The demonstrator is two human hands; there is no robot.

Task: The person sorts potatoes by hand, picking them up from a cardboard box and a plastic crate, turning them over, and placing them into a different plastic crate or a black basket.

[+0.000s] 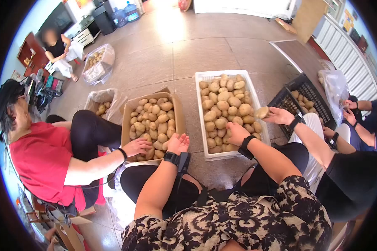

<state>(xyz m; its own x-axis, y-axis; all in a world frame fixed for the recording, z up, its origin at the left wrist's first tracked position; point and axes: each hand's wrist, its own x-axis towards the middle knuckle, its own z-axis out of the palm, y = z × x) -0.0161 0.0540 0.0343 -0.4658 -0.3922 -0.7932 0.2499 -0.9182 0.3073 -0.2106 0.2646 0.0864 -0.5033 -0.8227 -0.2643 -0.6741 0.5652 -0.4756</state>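
The person's left hand (178,143) is hovering palm up at the near right corner of the brown cardboard box (181,121), its fingers open and slightly curled. The right hand (238,134) is reaching into the white rectangular plastic crate (200,138); its fingers are pointing down among the tan, rounded potatoes (223,96), and whether they are gripping one cannot be told. The potatoes are filling both containers, which are standing side by side on the brownish tiled floor (155,58).

A co-worker in a red shirt (44,154), on the left, is placing a hand (137,147) on the potatoes in the box. On the right, another co-worker's hand (279,116) is holding a single potato (262,112) at the crate's right rim. A black slatted plastic crate (313,90) is standing farther right, also containing potatoes.
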